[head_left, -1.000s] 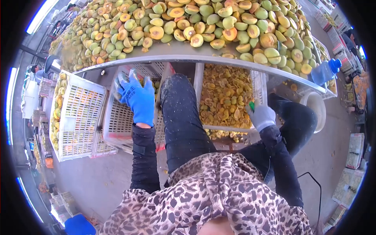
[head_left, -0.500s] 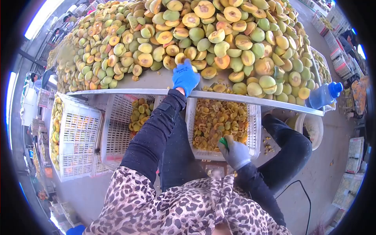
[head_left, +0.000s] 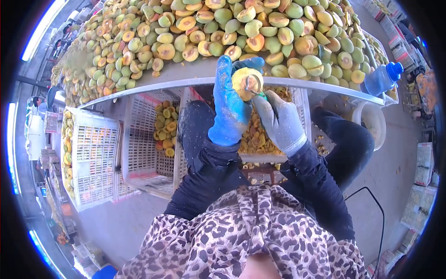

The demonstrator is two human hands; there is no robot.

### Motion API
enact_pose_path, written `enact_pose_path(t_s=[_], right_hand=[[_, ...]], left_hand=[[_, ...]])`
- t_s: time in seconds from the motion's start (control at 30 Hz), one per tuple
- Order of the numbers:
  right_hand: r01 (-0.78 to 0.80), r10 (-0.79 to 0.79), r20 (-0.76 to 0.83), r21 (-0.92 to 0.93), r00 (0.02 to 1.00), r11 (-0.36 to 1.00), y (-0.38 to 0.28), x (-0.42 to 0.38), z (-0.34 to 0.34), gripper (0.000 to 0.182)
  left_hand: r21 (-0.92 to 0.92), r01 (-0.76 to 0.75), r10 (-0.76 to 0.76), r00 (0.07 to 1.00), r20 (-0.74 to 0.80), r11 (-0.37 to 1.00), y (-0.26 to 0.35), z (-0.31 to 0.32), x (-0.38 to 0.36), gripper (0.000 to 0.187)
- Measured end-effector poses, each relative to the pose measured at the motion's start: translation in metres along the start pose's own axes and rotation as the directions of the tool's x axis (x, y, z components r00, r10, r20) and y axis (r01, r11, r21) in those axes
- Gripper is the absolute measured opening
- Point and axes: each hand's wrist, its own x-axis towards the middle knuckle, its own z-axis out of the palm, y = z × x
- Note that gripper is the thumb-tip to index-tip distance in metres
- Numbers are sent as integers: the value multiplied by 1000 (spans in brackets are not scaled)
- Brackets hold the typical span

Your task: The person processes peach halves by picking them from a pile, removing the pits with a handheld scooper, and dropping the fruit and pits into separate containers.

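Note:
My left hand [head_left: 231, 109], in a blue glove, holds a halved yellow fruit [head_left: 247, 83] up in front of the table edge, cut face toward me. My right hand [head_left: 280, 120], in a grey glove, is closed on a small green-handled tool [head_left: 261, 96]. The tool's curved metal end lies against the middle of the fruit's cut face. Beyond the hands a big heap of halved fruit [head_left: 186, 32] covers the table. Below them is a white crate [head_left: 303, 107] with cut fruit pieces [head_left: 261, 139], partly hidden by my hands.
The table's metal edge [head_left: 153, 87] runs across the view. White crates [head_left: 95, 158] with fruit stand at the left. A blue bottle [head_left: 382, 79] is at the table's right end, above a white bucket [head_left: 374, 122]. A black cable [head_left: 382, 209] lies on the floor.
My left hand has come back from the heap with a fruit half in it. My right hand has risen from over the crate, bringing the tool to the fruit.

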Motion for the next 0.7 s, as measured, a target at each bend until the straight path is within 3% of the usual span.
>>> enact_pose_path(t_s=[0.07,0.1,0.2,0.23,0.27,0.33,0.37,0.4,0.47,0.5,0.53,0.57,0.6,0.63,0.67,0.7], right_hand=[[11,-7,36,-131,999,991,-5,-9,-1,27],[12,-7,42,-131,999,991,-8,-12,-1,27],[-2,29,85,-297,996,955,-16,-18,-7,30],[13,29,119,-340,993,940,-20,-20,-9,32],[28,34,155,-382,987,924,-22,-23,-10,33],[39,38,219,-339,975,940,-16,-22,-17,34],[50,35,280,-291,959,955,-12,-23,-21,35],[50,36,280,-294,959,955,-9,-24,-22,35],[102,-60,222,-185,973,977,-7,-26,-22,35],[102,-59,220,-186,974,977,-11,-28,-22,35],[-110,107,249,-1,963,994,-19,-29,-21,35],[-320,256,309,177,916,931,-24,-29,-19,35],[-319,254,311,181,916,930,-20,-30,-17,35],[-140,123,285,42,951,989,-12,-33,-15,36],[43,-11,285,-104,958,994,-7,-36,-15,37],[56,-26,310,-86,950,995,-5,-35,-16,40]], left_hand=[[-15,-46,48,987,155,999,-2,-6,-13,43],[-17,-48,50,987,150,999,0,-6,-18,43],[143,-88,73,992,107,986,5,3,-26,69],[321,-419,338,899,278,849,-1,2,-32,71],[319,-416,337,900,276,852,3,2,-32,71],[311,-31,-82,935,345,950,21,3,-27,71],[358,58,-189,920,342,932,26,1,-28,69],[356,58,-188,920,344,933,24,1,-30,69],[253,-87,-11,931,365,964,17,3,-33,66],[310,-311,197,916,349,898,13,8,-41,63],[309,-312,197,916,350,898,3,10,-47,63],[94,-260,238,951,197,961,-5,12,-54,60],[-131,-229,235,971,36,965,-8,12,-58,58],[65,-194,187,977,101,979,-3,6,-58,52],[63,-184,178,980,89,981,-2,0,-59,52],[136,-193,168,970,178,972,-1,-5,-56,50]])
